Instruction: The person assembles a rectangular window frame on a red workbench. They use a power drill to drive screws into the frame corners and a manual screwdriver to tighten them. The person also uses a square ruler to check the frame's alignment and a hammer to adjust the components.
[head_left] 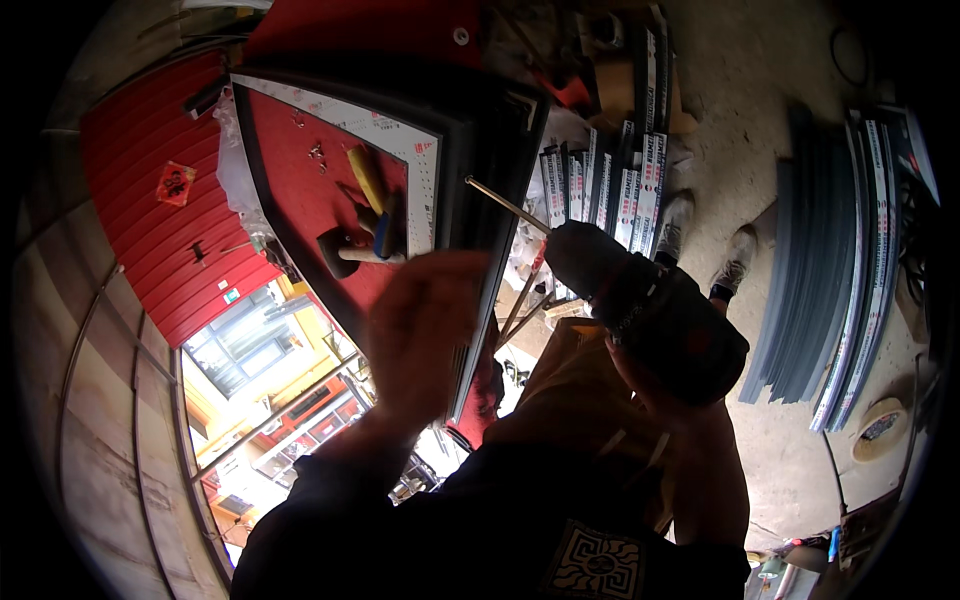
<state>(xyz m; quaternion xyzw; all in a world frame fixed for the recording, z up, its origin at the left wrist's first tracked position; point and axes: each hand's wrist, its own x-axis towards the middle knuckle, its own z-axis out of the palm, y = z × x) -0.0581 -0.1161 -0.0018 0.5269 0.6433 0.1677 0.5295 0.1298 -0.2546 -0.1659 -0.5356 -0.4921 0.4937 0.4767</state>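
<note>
My right hand [650, 385] is wrapped round a dark cordless drill [660, 310]. The drill's long thin bit [508, 206] points up and left, its tip over the dark edge of a framed panel. My left hand [425, 325] is at the near side of this dark metal frame [460, 210], fingers curled and in shadow; what they hold, if anything, is hidden. Inside the frame, on a red surface [290, 190], lie a hammer [370, 256] with a wooden handle, a yellow-handled tool [366, 180], a blue-handled tool [382, 236] and several small screws [318, 155].
Bundles of long grey profiles [820, 270] lie on the floor at right, with a tape roll [880, 430] nearby. Shorter wrapped profiles [610, 185] stand beyond the drill. A person's shoes [735, 260] show between the stacks. A red corrugated wall [150, 190] rises at left.
</note>
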